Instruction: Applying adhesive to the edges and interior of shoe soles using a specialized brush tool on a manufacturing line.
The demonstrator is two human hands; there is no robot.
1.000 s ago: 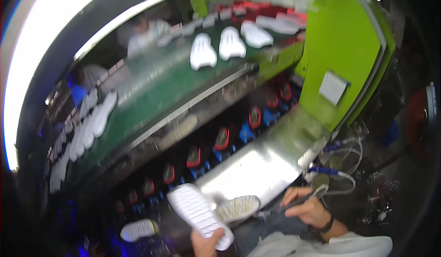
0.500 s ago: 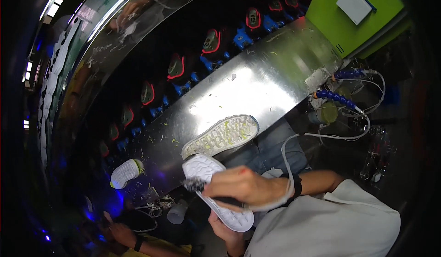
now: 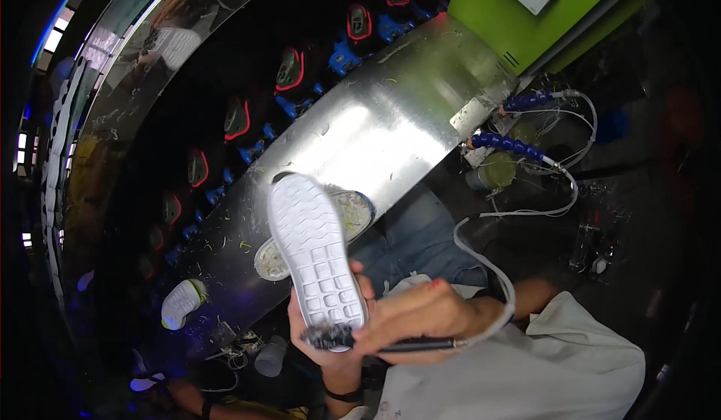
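My left hand (image 3: 308,337) grips a white shoe sole (image 3: 312,232) from beneath, its patterned underside turned up and its toe end toward the bench. What lies under the sole is mostly hidden. Closed around the black handle of a tool, my right hand (image 3: 420,315) holds a dark fuzzy brush head (image 3: 330,336) against the heel end of the sole. A pale hose (image 3: 492,270) runs from that handle. Behind the held sole, partly covered, a second pale sole (image 3: 354,213) with yellow-green scraps lies on the bench.
The metal bench (image 3: 420,131) carries scattered scraps. A small white-and-lime sole piece (image 3: 181,305) lies at its left end. Blue segmented hoses (image 3: 507,146) stand right, below a green cabinet (image 3: 488,22). Red-edged shapes (image 3: 290,71) line the far side. A co-worker's arm (image 3: 188,397) shows lower left.
The held sole has risen and turned so its underside faces up more fully. The brush has shifted from its upper part to the heel end. The whole view has moved slightly.
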